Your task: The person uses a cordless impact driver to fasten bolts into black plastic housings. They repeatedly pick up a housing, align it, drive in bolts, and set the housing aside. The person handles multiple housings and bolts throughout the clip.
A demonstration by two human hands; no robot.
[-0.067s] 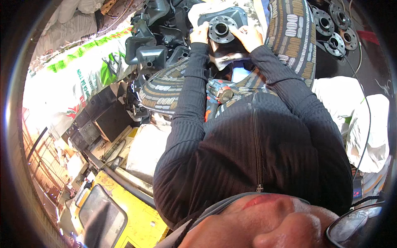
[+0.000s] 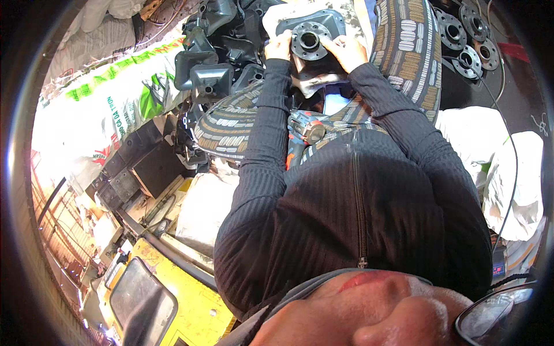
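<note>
A round dark metal flange (image 2: 311, 55) with bolt holes and a raised centre collar lies over a dark square-based metal housing (image 2: 330, 21). Beneath both is a pale, stained pad or cloth (image 2: 359, 17) in front of my knees. My left hand (image 2: 279, 46) grips the flange's left rim, fingers closed. From the opposite side, my right hand (image 2: 348, 53) pinches its right edge with thumb and bent fingers. A cordless power tool (image 2: 311, 130) rests in my lap between the patterned trouser legs, partly covered by my left sleeve.
Several dark housings (image 2: 210, 78) are heaped on the left beside a large white sack (image 2: 130, 112). Several loose flanges (image 2: 453, 33) lie at the far right, crossed by a thin cable (image 2: 506, 132). White bags (image 2: 476, 135) sit at right; yellow machinery (image 2: 196, 300) stands lower left.
</note>
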